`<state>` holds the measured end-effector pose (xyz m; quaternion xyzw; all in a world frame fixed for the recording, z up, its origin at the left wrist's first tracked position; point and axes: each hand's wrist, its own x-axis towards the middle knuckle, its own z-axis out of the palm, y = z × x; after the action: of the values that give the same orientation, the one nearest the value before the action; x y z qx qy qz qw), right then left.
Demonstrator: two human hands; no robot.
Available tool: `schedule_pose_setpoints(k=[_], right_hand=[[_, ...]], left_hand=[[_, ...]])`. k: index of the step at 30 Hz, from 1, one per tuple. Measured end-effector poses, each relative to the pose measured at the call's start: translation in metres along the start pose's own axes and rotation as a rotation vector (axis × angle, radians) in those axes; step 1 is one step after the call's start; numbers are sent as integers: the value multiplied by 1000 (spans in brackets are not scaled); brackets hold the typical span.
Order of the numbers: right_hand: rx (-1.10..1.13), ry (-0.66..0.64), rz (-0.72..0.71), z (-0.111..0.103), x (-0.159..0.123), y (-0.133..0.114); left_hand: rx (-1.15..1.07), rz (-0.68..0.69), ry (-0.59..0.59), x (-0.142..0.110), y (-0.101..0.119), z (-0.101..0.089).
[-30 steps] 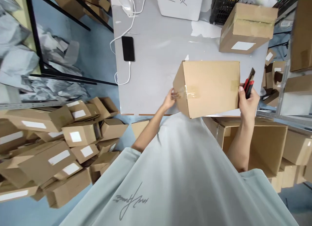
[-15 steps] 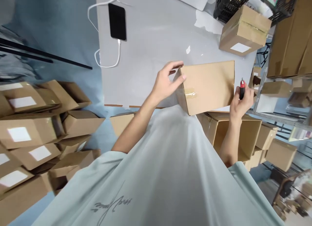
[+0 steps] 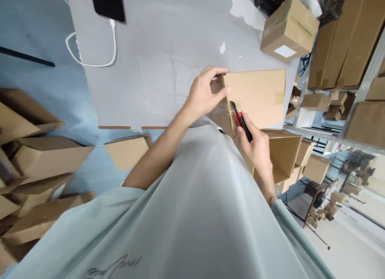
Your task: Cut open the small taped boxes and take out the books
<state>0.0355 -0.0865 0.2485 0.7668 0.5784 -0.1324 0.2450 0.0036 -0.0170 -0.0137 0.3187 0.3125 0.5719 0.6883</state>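
A brown cardboard box (image 3: 257, 94) lies at the table's near edge, close against my shirt. My left hand (image 3: 206, 90) grips the box's left upper corner, thumb on the top face and fingers behind the edge. In my right hand (image 3: 255, 144) is a red and black box cutter (image 3: 241, 120), its blade out. The blade tip is over the left part of the top face, by a strip of clear tape (image 3: 236, 108). Whether the blade touches the cardboard, I cannot tell.
On the grey table (image 3: 150, 70) are a phone (image 3: 108, 4) with a white cable (image 3: 112, 50) and a taped carton (image 3: 290, 30). An open carton (image 3: 281, 156) stands below the near edge at right. Several cartons (image 3: 51, 158) are stacked at left; shelving (image 3: 331, 132) stands right.
My right hand has moved left with the box cutter, from beside the box's right end to its left taped edge. The left hand keeps its hold. The view has shifted right.
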Motion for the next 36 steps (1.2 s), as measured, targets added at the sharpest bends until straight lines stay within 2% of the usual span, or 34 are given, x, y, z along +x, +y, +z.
schedule_pose_setpoints(k=[13,17,21,24,29,33,36], right_hand=[[-154,-13,88,4,-6,-31],[-261,3,138,14,-5,-43],[-317,17,118,28,5,-49],[-378,-40,156,25,5,-57],[-487,-173,296,5,-13,-69],[-529,-279,268,3,-28,-61],[-521,-291,248,3,-41,-50]], left_hand=[[-70,-4,-15,-3,1,1],[-72,0,-9,-4,-1,5],[-71,7,28,-4,-4,7],[-47,7,42,-7,-5,9],[-27,3,25,-15,-1,15],[-28,-3,53,-15,-1,14],[-31,-13,41,-14,-1,12]])
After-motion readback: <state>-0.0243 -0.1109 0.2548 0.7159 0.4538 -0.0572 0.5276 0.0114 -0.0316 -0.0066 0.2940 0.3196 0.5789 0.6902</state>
